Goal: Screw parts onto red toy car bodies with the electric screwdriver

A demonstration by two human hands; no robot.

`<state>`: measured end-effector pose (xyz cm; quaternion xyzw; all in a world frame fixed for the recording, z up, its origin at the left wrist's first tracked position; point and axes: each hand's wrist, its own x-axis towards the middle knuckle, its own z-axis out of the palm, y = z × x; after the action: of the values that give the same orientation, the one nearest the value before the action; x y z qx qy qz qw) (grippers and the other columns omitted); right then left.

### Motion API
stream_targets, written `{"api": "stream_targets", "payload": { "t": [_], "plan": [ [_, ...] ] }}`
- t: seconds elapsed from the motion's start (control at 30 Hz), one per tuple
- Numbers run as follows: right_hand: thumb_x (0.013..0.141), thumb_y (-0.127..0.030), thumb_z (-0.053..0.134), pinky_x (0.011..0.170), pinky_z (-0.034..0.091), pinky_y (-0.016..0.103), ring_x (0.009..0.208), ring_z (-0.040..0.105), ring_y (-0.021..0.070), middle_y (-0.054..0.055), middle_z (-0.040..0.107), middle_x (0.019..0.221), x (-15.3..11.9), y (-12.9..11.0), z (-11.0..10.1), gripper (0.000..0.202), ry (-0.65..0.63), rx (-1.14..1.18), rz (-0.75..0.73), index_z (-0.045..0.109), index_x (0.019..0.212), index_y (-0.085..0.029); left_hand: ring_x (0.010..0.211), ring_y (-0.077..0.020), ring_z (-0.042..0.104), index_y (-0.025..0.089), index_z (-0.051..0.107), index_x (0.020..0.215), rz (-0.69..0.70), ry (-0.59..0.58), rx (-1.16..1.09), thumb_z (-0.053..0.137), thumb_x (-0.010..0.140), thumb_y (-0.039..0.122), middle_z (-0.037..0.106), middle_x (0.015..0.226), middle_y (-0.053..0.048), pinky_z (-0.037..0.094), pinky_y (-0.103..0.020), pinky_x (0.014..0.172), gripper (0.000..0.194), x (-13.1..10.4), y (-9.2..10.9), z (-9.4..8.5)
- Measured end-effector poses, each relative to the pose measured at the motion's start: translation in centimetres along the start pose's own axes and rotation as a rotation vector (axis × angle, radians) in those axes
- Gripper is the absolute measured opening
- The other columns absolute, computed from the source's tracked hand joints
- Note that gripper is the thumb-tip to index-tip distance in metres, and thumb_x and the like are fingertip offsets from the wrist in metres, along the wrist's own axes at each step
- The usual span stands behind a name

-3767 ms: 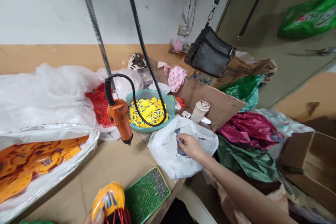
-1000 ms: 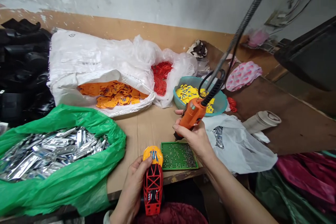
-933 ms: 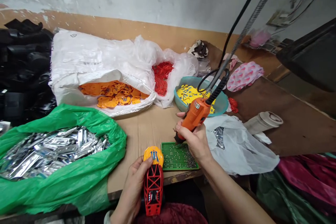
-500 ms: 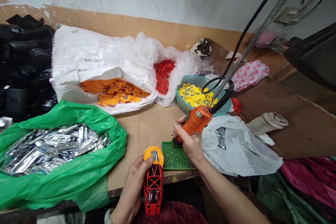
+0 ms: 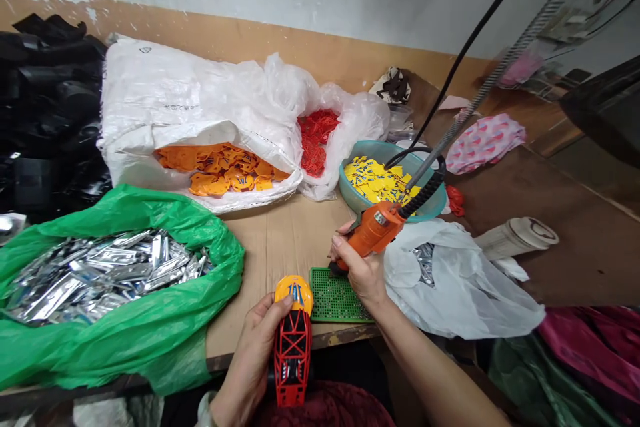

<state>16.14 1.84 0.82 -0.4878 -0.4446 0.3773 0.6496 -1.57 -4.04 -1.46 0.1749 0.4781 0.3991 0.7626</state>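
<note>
My left hand grips a toy car with a yellow-orange front panel and a red lattice frame. The thumb presses on the yellow part, and the car hangs over the table's front edge. Wrapped in my right hand is an orange electric screwdriver, tilted, its black nose pointing down at a green perforated tray. Small screws seem to sit in the tray's holes. Whether the tip touches the tray cannot be seen clearly.
A green bag of shiny metal parts lies left. Behind are a white sack of orange panels, a clear bag of red frames and a teal basin of yellow pieces. A white plastic bag lies right. The screwdriver's cable runs upward.
The view has shifted slightly, so the background sits a little differently. Both hands keep their grip, with the screwdriver's nose still over the green tray.
</note>
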Motion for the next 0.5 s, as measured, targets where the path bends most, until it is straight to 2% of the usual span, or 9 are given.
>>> {"api": "stream_targets", "payload": {
  "t": [0.4,0.5],
  "plan": [
    [0.080,-0.033,0.073,0.055,0.052,0.028,0.051,0.059,0.0134,-0.007,0.061,0.060,-0.30,0.26,-0.10,0.026,-0.010,-0.014,0.006,0.057,0.096,-0.021,0.053,-0.0135,0.062,0.014,0.070,0.089,-0.019,0.008,-0.030,0.085,0.067,0.041,0.073,0.068,-0.004,0.049,-0.023,0.053,0.039,-0.02,0.04,-0.03],
    [0.079,-0.033,0.073,0.055,0.051,0.029,0.051,0.058,0.0138,-0.007,0.061,0.059,-0.04,-0.32,-0.07,0.025,-0.018,0.010,0.013,0.057,0.095,-0.022,0.053,-0.0126,0.061,0.014,0.070,0.088,-0.033,0.013,-0.049,0.087,0.064,0.040,0.072,0.068,-0.003,0.048,-0.023,0.052,0.038,-0.17,0.15,0.14]
  ]
}}
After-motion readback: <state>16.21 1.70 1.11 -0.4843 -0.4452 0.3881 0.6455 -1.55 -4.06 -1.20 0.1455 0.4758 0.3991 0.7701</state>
